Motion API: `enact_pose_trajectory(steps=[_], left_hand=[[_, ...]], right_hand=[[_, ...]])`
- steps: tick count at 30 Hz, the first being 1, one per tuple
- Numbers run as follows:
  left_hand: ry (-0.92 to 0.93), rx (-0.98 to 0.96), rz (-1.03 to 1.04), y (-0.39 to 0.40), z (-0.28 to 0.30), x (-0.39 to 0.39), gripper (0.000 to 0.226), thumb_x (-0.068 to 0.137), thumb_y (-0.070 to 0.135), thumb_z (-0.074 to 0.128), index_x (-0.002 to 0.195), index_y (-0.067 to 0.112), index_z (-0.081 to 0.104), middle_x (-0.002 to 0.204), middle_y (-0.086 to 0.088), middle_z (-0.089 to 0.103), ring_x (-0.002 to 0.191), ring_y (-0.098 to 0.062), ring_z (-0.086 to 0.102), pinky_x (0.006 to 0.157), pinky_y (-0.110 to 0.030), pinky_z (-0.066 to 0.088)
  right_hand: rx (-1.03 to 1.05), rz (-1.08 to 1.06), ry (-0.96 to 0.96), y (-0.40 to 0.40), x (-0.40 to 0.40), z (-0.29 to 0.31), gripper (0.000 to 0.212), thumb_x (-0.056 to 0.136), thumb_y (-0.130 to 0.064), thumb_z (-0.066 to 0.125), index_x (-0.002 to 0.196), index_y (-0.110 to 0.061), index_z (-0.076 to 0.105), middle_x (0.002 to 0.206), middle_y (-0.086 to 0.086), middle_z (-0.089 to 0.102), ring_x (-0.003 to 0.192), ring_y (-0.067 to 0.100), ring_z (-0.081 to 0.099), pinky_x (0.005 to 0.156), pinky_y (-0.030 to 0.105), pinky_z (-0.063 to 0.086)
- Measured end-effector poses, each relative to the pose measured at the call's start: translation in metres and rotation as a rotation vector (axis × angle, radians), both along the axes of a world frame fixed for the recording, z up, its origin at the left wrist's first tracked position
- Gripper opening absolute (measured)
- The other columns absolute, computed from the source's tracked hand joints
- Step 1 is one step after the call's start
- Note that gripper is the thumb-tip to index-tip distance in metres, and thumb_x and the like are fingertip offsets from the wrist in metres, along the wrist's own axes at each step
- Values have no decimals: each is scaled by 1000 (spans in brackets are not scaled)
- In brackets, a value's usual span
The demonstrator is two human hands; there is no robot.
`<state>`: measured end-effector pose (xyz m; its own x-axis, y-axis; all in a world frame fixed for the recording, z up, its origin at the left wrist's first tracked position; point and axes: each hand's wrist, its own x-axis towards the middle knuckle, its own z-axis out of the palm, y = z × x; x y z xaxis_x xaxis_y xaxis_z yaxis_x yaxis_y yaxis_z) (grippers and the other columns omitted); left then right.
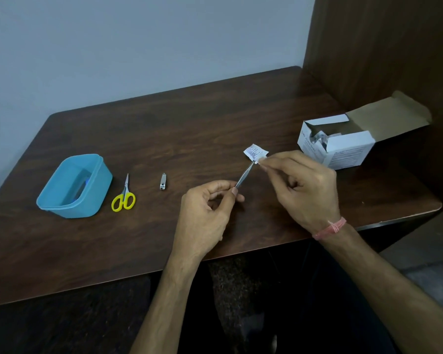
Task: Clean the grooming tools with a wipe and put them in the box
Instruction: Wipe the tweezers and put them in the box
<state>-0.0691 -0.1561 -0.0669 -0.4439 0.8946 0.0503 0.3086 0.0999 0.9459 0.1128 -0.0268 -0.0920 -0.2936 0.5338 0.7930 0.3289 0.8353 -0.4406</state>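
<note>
Both hands, left hand (210, 200) and right hand (302, 185), sit mid-table with tweezers (244, 175) and a wipe packet (255, 152) between them, blocking the center front of the table (189, 118). Left of them a nail clipper (162, 181) and scissors (123, 196) lie flat, well apart, with bare wood between, and the blue box (73, 186) stands just beside the scissors, top open to reach from above. Far side of the table is bare back to the wall (138, 42); right side is crowded by an open cardboard carton (343, 144) near the wood panel (384, 47).
</note>
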Motion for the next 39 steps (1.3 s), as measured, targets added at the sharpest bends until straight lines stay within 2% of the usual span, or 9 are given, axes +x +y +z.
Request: enact_pose_trajectory(steps=[6, 8, 11, 14, 20, 24, 27, 31, 39], left_hand=[[14, -5, -19, 0, 1, 0, 14, 111, 27, 70, 110, 33, 82, 95, 11, 84, 40, -12, 44, 37, -24, 39], [8, -8, -29, -1, 1, -1, 14, 111, 27, 70, 109, 33, 83, 94, 10, 84, 40, -13, 44, 37, -24, 39], [2, -3, -38, 0, 0, -1, 14, 111, 26, 70, 109, 31, 83, 94, 9, 85, 40, -12, 44, 38, -24, 40], [-1, -2, -45, 0, -1, -1, 13, 110, 26, 71, 108, 31, 83, 95, 8, 85, 40, -11, 44, 39, -24, 40], [14, -2, -44, 0, -3, -2, 15, 110, 24, 71, 107, 30, 83, 94, 8, 85, 41, -12, 45, 40, -23, 40], [-2, -3, -48, 0, -3, -2, 14, 111, 24, 70, 108, 28, 84, 94, 8, 85, 41, -10, 46, 40, -22, 39], [6, 0, -55, 0, -4, -2, 15, 111, 24, 70, 108, 29, 84, 94, 8, 85, 40, -9, 45, 40, -22, 39], [11, -4, -51, 0, -4, -2, 17, 111, 23, 70, 107, 30, 85, 94, 8, 85, 42, -9, 46, 41, -23, 40], [34, -19, -71, 2, -4, -2, 21, 111, 21, 68, 110, 34, 85, 95, 9, 85, 43, -13, 47, 41, -25, 41]], right_hand=[[5, 47, -87, 1, -2, 0, 16, 104, -15, 80, 118, -18, 86, 112, -7, 81, 79, -25, 48, 64, 24, 57], [26, 41, -109, -2, -2, 0, 16, 106, -16, 78, 120, -19, 86, 113, -6, 81, 82, -15, 61, 64, 31, 61], [67, 59, -190, -4, -2, 1, 18, 108, -15, 73, 120, -20, 85, 115, -7, 81, 88, 11, 79, 63, 41, 64], [19, 20, -151, -3, -3, 4, 17, 106, -15, 77, 119, -19, 86, 113, -7, 81, 86, 8, 75, 63, 39, 63], [-6, 41, -194, -2, -4, 6, 19, 106, -13, 75, 119, -21, 85, 115, -9, 80, 92, 14, 79, 67, 42, 64], [36, 75, -269, -4, -3, 7, 29, 102, -3, 71, 119, -22, 84, 119, -10, 79, 94, 17, 80, 68, 44, 64], [1, 62, -211, -3, -2, 9, 26, 103, -2, 73, 117, -20, 85, 118, -10, 79, 97, 14, 79, 70, 42, 65], [82, 103, -330, -7, -3, 8, 30, 103, -3, 67, 120, -22, 83, 121, -11, 78, 95, 16, 79, 67, 42, 63], [68, 120, -329, -7, -3, 10, 35, 98, 2, 71, 119, -23, 84, 119, -11, 79, 95, 16, 80, 66, 43, 64]])
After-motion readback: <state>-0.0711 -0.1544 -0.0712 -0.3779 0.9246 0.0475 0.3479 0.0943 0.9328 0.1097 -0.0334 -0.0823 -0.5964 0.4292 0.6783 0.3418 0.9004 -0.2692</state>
